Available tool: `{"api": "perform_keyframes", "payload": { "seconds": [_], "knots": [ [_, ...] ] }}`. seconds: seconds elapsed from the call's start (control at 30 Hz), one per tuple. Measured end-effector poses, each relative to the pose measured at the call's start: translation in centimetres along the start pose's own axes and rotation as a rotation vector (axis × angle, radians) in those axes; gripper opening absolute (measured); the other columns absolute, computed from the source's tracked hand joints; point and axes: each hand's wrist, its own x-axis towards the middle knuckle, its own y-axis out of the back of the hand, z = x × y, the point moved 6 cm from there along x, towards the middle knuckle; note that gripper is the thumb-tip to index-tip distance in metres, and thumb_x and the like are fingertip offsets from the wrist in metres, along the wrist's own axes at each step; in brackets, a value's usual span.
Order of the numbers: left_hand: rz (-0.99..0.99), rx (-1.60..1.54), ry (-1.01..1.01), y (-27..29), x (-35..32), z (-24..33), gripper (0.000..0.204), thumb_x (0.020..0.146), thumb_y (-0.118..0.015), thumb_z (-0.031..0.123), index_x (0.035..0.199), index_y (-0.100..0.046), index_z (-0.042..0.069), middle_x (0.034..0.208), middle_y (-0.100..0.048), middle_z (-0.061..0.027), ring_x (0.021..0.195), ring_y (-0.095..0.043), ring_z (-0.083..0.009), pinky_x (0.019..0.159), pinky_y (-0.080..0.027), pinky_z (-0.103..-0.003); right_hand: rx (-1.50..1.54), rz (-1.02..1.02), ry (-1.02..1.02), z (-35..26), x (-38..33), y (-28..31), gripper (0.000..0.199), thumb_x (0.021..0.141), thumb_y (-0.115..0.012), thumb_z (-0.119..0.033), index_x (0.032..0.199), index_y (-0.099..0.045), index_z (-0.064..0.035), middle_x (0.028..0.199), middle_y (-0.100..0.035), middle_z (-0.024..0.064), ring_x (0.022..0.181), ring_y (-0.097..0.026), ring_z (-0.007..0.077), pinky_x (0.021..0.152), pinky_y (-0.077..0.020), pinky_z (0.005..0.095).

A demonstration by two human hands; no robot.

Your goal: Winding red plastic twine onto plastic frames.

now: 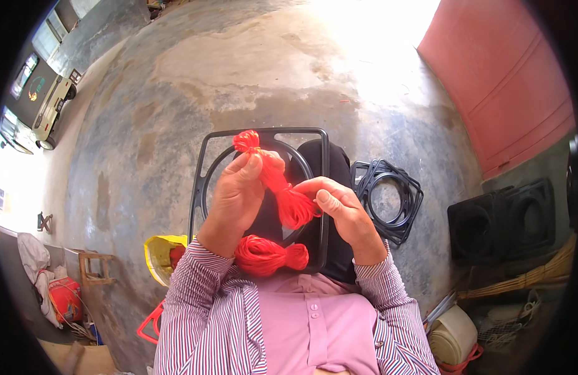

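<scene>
Glare bleaches the stained concrete floor (145,156) at upper right. Mid-frame, the left hand (237,190) pinches a red cord bundle (291,209); the right hand (344,206) touches its loops, its grip hard to tell.

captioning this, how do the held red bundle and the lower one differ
The held bundle is pinched by the left hand; the lower bundle is in neither hand. The held bundle slants down rightward; the lower bundle lies nearly level. Both are red, glossy strands.
</scene>
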Motion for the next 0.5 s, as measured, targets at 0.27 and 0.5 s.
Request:
{"api": "perform_keyframes", "payload": {
  "seconds": [0.27,0.5],
  "knots": [
    [0.049,-0.011,0.05,-0.2,-0.5,-1.4,0.033,0.096,-0.06,0.032,0.106,-0.064,0.001,0.104,-0.061,-0.0087,0.091,-0.061,-0.0175,0.086,-0.049,-0.032,-0.047,0.112,0.029,0.1,0.4,-0.5,0.016,0.09,-0.067,-0.009,0.103,-0.067,0.0012,0.09,-0.067,0.0019,0.079,-0.061,0.0068,0.073,-0.0499,0.023],
    [0.023,-0.017,0.16,-0.6,-1.0,-2.6,0.035,0.095,-0.062,0.035,0.102,-0.063,0.001,0.102,-0.061,-0.0076,0.087,-0.057,-0.0133,0.081,-0.047,-0.028,-0.453,0.071,0.225,-0.7,0.3,-1.4,0.012,0.085,-0.068,-0.003,0.095,-0.066,0.0032,0.087,-0.067,0.0047,0.077,-0.061,0.0087,0.072,-0.05,0.0233]
  ]
}}
